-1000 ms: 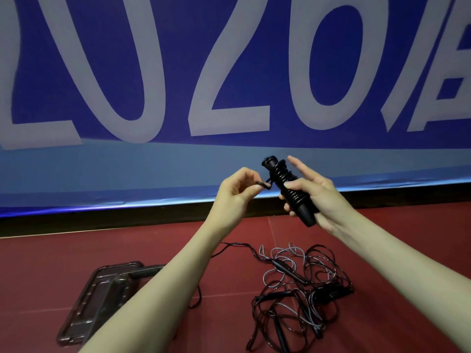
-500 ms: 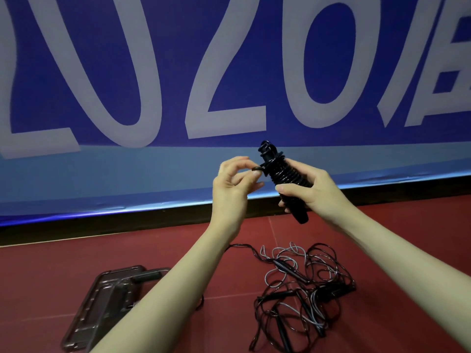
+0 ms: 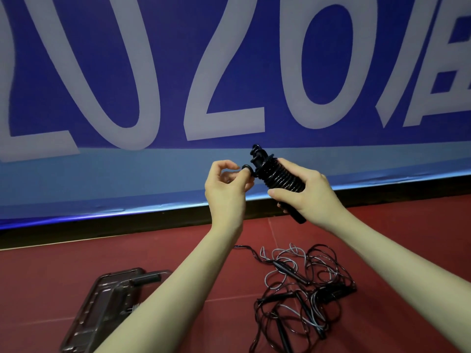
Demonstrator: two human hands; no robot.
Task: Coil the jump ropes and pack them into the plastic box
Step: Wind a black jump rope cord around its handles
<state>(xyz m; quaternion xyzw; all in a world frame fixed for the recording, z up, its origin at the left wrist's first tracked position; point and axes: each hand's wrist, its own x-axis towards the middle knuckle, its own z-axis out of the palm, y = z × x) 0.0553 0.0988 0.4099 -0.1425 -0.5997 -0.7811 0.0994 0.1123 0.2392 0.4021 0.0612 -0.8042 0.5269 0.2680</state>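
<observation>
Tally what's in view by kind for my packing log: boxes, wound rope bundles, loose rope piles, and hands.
Plastic box: 1, on the floor.
Wound rope bundle: 1, gripped by the right hand; the left hand pinches its loose end.
Tangled rope pile: 1; the number of ropes in it can't be told.
Hands: 2.
Total: 5

even, fairly bright light; a glare streak runs along the glossy blue banner (image 3: pixel 102 207) bottom edge; wide-angle bending at the edges; soft focus.
</observation>
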